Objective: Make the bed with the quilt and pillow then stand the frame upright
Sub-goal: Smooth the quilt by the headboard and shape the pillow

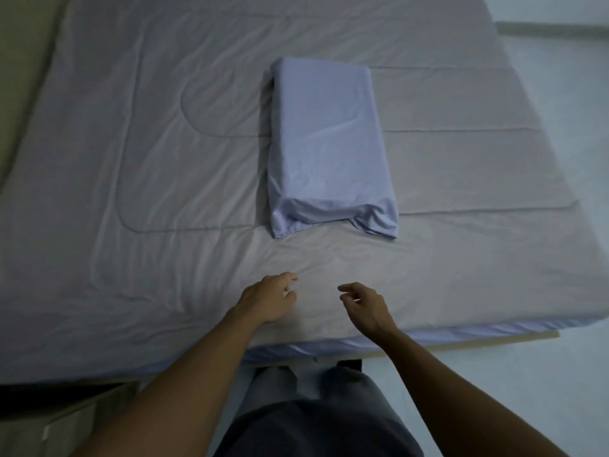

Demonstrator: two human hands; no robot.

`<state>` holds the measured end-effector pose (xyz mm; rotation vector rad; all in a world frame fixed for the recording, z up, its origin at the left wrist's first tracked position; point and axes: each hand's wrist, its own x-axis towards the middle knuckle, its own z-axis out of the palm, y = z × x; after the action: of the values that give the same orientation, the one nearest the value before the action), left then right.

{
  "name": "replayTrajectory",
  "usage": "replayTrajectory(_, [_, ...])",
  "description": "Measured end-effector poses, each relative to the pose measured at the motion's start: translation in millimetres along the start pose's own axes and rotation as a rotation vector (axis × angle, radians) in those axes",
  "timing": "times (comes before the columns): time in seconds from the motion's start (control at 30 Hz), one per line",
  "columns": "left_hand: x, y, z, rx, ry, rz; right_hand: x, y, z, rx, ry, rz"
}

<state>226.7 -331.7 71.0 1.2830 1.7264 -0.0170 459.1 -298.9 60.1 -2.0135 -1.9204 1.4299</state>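
Beneath both hands and well beyond them spreads the quilt [164, 159]: grey, faintly glossy fabric, finely creased, stitched in lines with rounded corners. Its left and far edges are cut off. Just below the wrists, a thin strip of blue sheet [461, 331] shows under the quilt's near edge. Ahead of the hands, slightly right, the pillow [329, 143] lies flat on the quilt, a long rectangular block in a wrinkled pale blue case, with loose cloth bunched at its near end. Left hand [268, 298] and right hand [365, 308] are side by side and apart, fingers loosely curled, holding nothing. Fingertip contact with the quilt cannot be determined.
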Motion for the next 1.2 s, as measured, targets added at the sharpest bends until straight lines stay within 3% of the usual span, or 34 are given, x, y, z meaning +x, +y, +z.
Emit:
replayTrajectory(0.17, [45.8, 31.5, -5.1, -0.093, 0.064, -0.091, 49.4, 9.1, -36.6, 0.036, -0.005, -0.045])
replayTrajectory(0.37, [121.5, 64.7, -1.3, -0.234, 0.271, -0.228, 128.0, 24.1, -83.9, 0.078, 0.022, -0.045])
replayTrajectory(0.5, [176.9, 80.7, -5.5, -0.333, 0.520, -0.239, 179.1, 25.4, -103.7, 0.149, 0.176, -0.036])
replayTrajectory(0.63, [225.5, 78.0, -26.4, -0.280, 0.838, -0.186, 235.9, 19.3, -110.8, 0.188, 0.333, -0.050])
replayTrajectory(0.73, [257.5, 67.1, -47.0, -0.278, 0.943, -0.131, 279.1, 15.3, -113.8, 0.236, 0.364, 0.022])
replayTrajectory(0.97, [307.9, 27.7, -55.5, -0.589, 0.687, -0.332, 342.7, 39.9, -97.6, 0.456, 0.277, 0.252])
replayTrajectory(1.2, [308.8, 24.5, -77.5, -0.710, 0.530, -0.413, 336.5, 38.2, -101.9, 0.548, 0.339, 0.229])
